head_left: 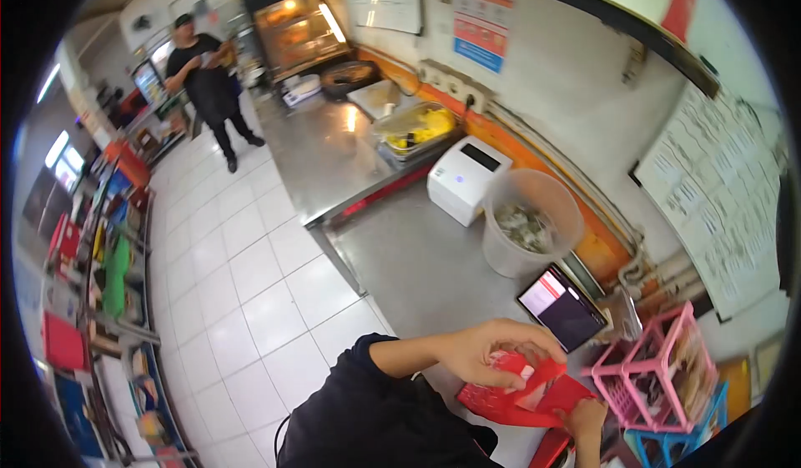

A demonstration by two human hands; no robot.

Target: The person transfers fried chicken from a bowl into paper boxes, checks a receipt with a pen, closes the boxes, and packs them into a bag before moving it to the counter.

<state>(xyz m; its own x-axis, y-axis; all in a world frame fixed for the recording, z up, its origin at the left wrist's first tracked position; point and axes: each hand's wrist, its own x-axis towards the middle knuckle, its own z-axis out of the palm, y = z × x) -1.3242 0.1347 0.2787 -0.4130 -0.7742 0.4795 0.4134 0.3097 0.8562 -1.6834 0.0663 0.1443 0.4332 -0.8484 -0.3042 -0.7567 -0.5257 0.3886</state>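
Note:
A red packet [501,405] with white print is held between my two hands over the steel counter, at the lower right. My left hand [494,353] curls over its upper part, fingers bent round the red material, with a small white piece by the fingertips. At the packet's lower right end, my right hand [586,418] grips the edge. A tablet [563,308] with a lit screen lies just beyond the hands. The pink basket [651,376] stands close to the right hand.
On the counter [392,251] stand a white printer [469,180] and a translucent bucket [532,226]. Farther off are a metal tray [417,130] of yellow food and a heated display case [296,30]. A person [209,72] in black stands on the tiled floor. Shelves line the left.

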